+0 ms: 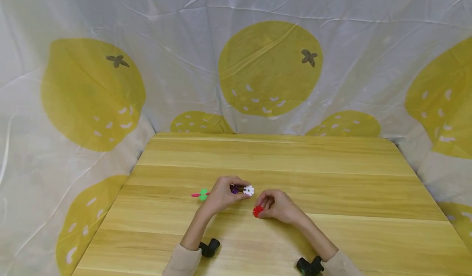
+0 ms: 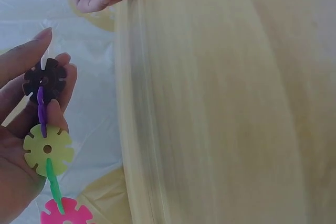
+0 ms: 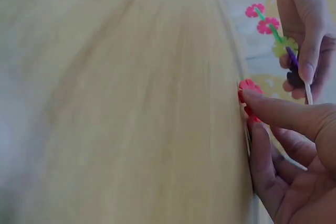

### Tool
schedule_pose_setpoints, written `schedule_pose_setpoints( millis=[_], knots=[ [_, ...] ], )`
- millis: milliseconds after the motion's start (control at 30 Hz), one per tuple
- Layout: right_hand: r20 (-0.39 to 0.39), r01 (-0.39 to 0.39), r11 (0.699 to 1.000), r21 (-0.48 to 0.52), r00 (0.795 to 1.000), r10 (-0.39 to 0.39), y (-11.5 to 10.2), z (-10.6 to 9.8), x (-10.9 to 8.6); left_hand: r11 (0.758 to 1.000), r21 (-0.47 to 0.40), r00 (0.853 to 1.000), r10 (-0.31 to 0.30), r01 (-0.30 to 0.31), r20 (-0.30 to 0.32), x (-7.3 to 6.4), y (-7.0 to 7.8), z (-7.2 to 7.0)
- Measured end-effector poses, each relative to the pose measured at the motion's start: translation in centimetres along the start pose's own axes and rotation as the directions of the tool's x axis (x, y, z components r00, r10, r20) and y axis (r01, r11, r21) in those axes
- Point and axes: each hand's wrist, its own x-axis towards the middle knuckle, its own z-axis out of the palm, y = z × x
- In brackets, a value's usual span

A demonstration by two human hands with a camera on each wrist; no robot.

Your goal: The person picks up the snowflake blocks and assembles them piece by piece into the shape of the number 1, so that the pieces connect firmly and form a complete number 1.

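My left hand (image 1: 221, 195) holds a chain of notched plastic snowflake discs, fingers and thumb around its near end. A white disc (image 1: 248, 191) forms the end that points toward the other hand. Behind it come a black disc (image 2: 54, 83), a purple disc (image 2: 42, 114) and a yellow-green disc (image 2: 34, 153). Past the palm, the chain runs on through a green disc (image 2: 54, 186) and a pink disc (image 2: 63, 214). My right hand (image 1: 282, 207) pinches a red snowflake disc (image 1: 257, 211) between thumb and fingers. The red disc is apart from the white one, slightly lower in the head view.
Both hands are over a wooden table (image 1: 332, 157). A white curtain with yellow fruit prints (image 1: 271, 67) surrounds its back and sides. Black camera mounts (image 1: 210, 248) sit on both wrists, close to the beige sleeves (image 1: 182, 261).
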Motion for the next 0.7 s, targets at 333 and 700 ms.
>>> schedule_pose_setpoints(
  millis=[333, 700],
  knots=[
    [0.008, -0.029, 0.951, 0.307, 1.000, 0.027, 0.6, -1.9, -0.2, 0.999, 0.014, 0.999, 0.032, -0.032, 0.013, 0.2, 0.1, 0.1],
    [-0.217, 0.115, 0.968, 0.225, 0.974, -0.065, -0.4, -2.6, -0.8, 0.999, -0.024, 0.998, 0.047, -0.045, 0.052, 0.5, 0.8, 0.2]
  ],
)
